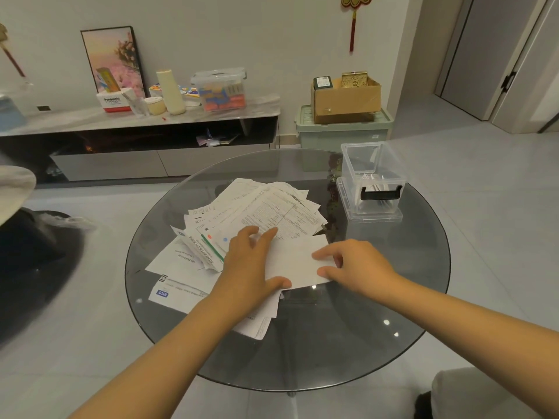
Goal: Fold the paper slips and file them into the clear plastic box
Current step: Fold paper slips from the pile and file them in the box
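A blank white paper slip lies folded on the round glass table, in front of a loose pile of printed slips. My left hand lies flat on the slip's left part, fingers spread and thumb on its near edge. My right hand pinches the slip's right edge between thumb and fingers. The clear plastic box stands open at the table's far right on its lid, with a few folded slips inside and a black handle facing me.
More leaflets spread left of the pile. A low TV cabinet with clutter runs along the back wall. A green storage bin with a cardboard box stands behind the table. Dark seat at left.
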Action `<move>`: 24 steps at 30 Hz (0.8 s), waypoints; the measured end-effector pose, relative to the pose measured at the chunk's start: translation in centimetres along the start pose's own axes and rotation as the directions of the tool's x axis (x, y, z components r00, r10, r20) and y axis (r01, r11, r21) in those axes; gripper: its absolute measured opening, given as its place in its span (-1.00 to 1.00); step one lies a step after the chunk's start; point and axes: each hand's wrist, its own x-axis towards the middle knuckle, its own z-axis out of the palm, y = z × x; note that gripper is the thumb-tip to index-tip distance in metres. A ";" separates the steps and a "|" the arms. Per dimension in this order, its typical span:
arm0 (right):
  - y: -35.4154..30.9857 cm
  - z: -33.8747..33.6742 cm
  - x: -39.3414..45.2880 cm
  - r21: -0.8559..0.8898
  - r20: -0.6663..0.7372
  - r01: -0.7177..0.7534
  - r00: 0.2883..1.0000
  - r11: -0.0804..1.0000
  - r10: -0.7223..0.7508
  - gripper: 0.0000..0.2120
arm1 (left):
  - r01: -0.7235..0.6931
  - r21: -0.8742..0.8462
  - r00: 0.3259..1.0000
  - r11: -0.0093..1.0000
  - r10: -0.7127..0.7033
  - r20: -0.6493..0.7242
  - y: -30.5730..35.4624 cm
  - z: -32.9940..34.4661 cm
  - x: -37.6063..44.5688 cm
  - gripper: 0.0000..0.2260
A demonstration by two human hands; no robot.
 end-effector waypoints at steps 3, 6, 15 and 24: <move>-0.3 -0.1 -0.8 -0.075 0.010 -0.039 0.999 0.996 0.040 -0.61 | -0.178 0.155 0.982 0.972 0.186 -0.038 0.1 0.0 -0.2 -0.55; -0.6 -0.3 -1.8 -0.098 0.038 -0.069 0.997 0.993 0.073 -0.61 | -0.353 0.111 0.934 0.929 0.357 -0.012 0.3 0.5 -0.8 -0.78; -0.9 -1.9 -4.0 0.419 0.281 -0.158 0.959 0.894 0.038 -0.64 | -0.383 0.080 0.920 0.920 0.372 0.121 1.2 1.1 -2.2 -0.49; -0.4 -2.0 -3.9 -0.092 0.062 0.114 0.992 0.989 -0.108 -0.59 | -0.426 0.105 0.904 0.899 0.426 0.029 1.8 1.4 -1.9 -0.73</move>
